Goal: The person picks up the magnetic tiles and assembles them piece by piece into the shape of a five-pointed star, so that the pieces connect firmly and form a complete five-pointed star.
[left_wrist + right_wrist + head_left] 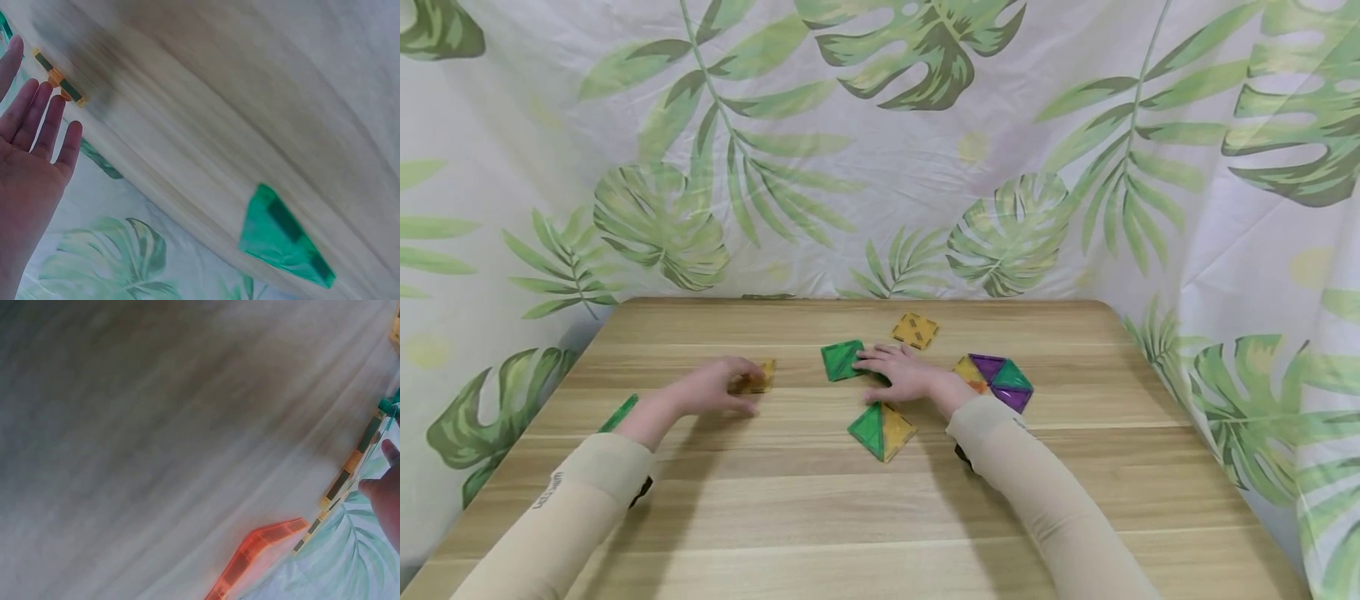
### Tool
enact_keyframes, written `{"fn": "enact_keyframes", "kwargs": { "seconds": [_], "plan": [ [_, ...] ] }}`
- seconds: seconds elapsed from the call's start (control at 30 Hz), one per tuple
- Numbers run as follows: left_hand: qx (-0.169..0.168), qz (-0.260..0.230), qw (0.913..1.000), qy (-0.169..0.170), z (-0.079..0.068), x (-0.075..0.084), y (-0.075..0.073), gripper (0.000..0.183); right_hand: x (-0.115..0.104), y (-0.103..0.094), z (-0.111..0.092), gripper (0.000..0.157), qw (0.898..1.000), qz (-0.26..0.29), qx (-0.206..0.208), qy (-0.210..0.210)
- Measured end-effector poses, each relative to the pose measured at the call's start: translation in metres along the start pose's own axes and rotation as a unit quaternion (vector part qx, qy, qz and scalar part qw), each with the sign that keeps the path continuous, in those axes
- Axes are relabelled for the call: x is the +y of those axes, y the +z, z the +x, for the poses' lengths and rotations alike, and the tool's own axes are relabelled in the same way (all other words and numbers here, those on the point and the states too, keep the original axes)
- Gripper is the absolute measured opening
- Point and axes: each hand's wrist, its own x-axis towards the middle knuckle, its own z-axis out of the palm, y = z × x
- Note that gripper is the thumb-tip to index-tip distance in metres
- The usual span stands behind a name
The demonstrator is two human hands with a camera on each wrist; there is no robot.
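Observation:
My left hand (pixel 718 387) hovers at a yellow magnetic tile (pixel 765 377) on the left of the table, its fingers extended. In the left wrist view the fingertips reach close to that tile (pixel 59 78); contact is unclear. My right hand (pixel 904 375) spreads its fingers over the middle, fingertips at the edge of a green square tile (pixel 840 361). Below the right hand, a green triangle tile (pixel 868 431) and a yellow triangle tile (pixel 895 432) lie side by side. In the right wrist view only part of this hand (pixel 387 494) shows.
Right of the right hand lies a cluster of triangle tiles, including purple (pixel 1012 400), green (pixel 1011 375) and yellow ones. A yellow square tile (pixel 915 330) lies near the back edge. Another green tile (pixel 619 413) is partly hidden by the left forearm. A leaf-patterned cloth (pixel 910 167) hangs behind the table.

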Motion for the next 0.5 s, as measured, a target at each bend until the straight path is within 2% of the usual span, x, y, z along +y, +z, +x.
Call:
{"fn": "enact_keyframes", "kwargs": {
  "seconds": [0.13, 0.5],
  "plan": [
    [-0.008, 0.01, 0.9997, 0.02, 0.004, 0.008, 0.004, 0.055, 0.002, 0.004, 0.0, 0.065, 1.0, -0.028, 0.011, -0.008],
    [-0.023, 0.0, 0.9987, 0.045, 0.01, 0.033, 0.013, 0.056, -0.011, 0.005, -0.003, 0.061, 0.999, -0.031, 0.024, -0.027]
  ]
}}
